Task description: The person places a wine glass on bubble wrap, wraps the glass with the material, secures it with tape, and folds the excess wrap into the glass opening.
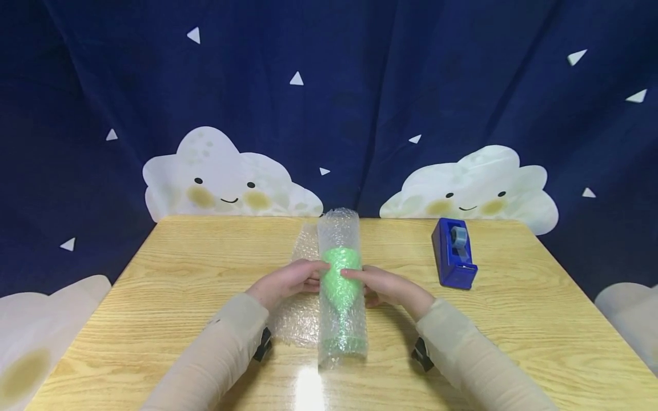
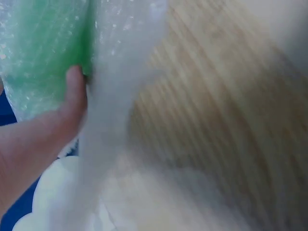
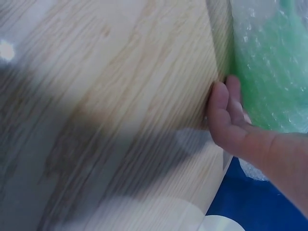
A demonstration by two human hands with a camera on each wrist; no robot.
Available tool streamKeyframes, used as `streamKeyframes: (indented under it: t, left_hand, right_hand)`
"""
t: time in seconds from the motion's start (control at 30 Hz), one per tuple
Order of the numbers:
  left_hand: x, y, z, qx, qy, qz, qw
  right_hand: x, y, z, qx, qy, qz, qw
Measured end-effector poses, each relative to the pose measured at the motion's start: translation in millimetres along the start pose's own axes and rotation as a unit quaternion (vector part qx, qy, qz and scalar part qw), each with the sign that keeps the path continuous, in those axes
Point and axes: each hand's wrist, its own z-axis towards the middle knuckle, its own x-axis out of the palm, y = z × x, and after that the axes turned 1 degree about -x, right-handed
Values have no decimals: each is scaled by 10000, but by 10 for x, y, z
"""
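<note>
Both hands [image 1: 339, 282] hold an unlabelled bubble-wrapped green glass [image 1: 340, 285].

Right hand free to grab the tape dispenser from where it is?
Probably yes. The blue tape dispenser stands on the table beside the right hand, nothing between, but that hand holds the bubble-wrapped green glass.

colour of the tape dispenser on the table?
Blue, the tape dispenser holds a grey roll; it shows only in the head view.
</note>
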Motion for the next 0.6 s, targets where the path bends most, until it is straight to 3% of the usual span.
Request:
streamKeyframes:
  t: [0.27,0.6]
  left_hand:
    - [102,-65,-26,-423,-582,920,9932]
    - [68,-43,21,-448,-706,392,9957]
  right_hand:
    - [14,-22,26,86,-198,72,9997]
    - [12,-17,31,159,-256,4,9995]
